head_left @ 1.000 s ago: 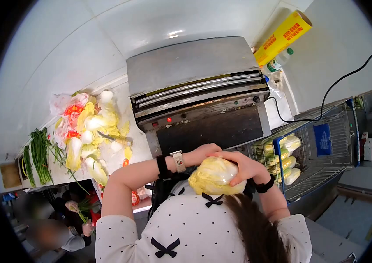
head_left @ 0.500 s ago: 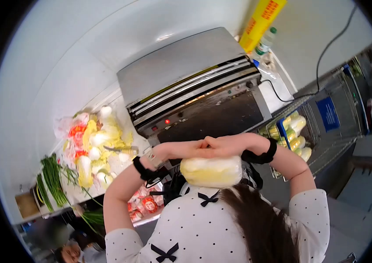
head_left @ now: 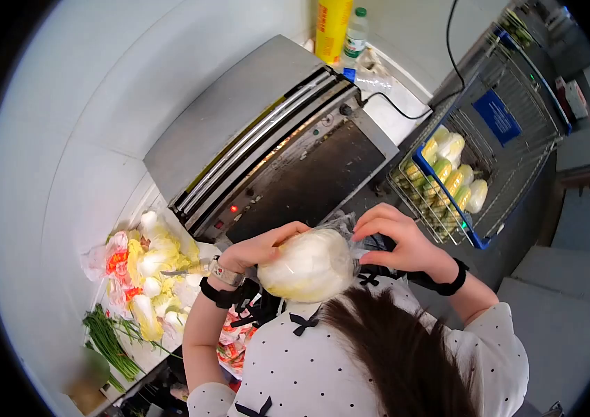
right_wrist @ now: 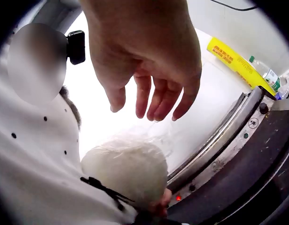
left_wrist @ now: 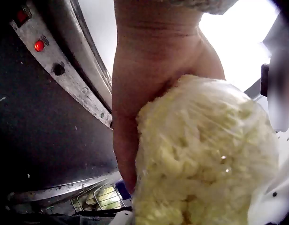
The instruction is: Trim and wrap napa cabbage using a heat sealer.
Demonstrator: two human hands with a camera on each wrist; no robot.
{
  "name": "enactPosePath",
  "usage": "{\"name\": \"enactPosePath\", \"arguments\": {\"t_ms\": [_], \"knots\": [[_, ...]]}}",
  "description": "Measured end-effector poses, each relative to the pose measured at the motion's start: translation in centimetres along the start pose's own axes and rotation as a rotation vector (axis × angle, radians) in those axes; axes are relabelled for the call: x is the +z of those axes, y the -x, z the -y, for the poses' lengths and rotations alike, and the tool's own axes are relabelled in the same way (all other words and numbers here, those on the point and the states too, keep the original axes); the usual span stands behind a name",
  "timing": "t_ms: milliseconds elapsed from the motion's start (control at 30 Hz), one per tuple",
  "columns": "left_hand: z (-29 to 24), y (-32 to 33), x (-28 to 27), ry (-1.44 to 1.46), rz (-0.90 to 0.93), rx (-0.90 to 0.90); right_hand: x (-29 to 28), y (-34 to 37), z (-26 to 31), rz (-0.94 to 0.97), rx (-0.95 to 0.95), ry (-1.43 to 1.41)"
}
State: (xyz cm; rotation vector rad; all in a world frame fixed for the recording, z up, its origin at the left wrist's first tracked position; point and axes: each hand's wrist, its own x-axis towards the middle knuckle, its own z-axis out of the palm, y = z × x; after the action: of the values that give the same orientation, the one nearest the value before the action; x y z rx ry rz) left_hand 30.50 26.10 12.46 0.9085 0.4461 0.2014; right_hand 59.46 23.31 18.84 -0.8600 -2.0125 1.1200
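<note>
A pale napa cabbage [head_left: 309, 267] in clear plastic film is held close against the person's front. My left hand [head_left: 261, 249] grips it at its left end; the left wrist view shows the cabbage's leafy end [left_wrist: 200, 154] under shiny film, with the hand [left_wrist: 128, 108] along its side. Loose film [head_left: 340, 226] sticks out at the cabbage's right end. Beside that film is my right hand [head_left: 395, 240], its fingers loosely bent. In the right wrist view, the right hand [right_wrist: 149, 65] hangs over the film-covered cabbage [right_wrist: 128, 176] with nothing between thumb and fingers.
A wrapping machine [head_left: 295, 167] with a lit red lamp stands ahead. To the right, a wire shopping cart [head_left: 517, 167] carries several wrapped cabbages [head_left: 447, 177]. Cabbage pieces [head_left: 152, 267], a knife [head_left: 180, 272] and green stalks [head_left: 111, 344] lie left. A yellow tube [head_left: 333, 31] and bottle [head_left: 356, 35] stand behind.
The cabbage has been turned so its white end faces right. My hands, together over it before, have parted: left on the cabbage, right off to its right. The head view has swung rightward.
</note>
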Motion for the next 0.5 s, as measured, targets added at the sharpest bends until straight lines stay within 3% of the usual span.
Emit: {"name": "enactPosePath", "arguments": {"t_ms": [100,267,367,500], "knots": [[0.1,-0.8,0.1,-0.131,-0.057,-0.033,0.4,1.0,0.6,-0.050,-0.053,0.128],[-0.2,-0.7,0.8,-0.109,-0.119,-0.033,2.0,0.7,0.1,-0.064,0.065,0.075],[-0.1,-0.6,0.6,-0.049,-0.087,-0.031,1.5,0.0,-0.2,-0.092,0.007,-0.046],[1.2,-0.5,0.6,0.023,-0.148,-0.014,0.4,-0.7,1.0,-0.154,-0.071,0.137]]}}
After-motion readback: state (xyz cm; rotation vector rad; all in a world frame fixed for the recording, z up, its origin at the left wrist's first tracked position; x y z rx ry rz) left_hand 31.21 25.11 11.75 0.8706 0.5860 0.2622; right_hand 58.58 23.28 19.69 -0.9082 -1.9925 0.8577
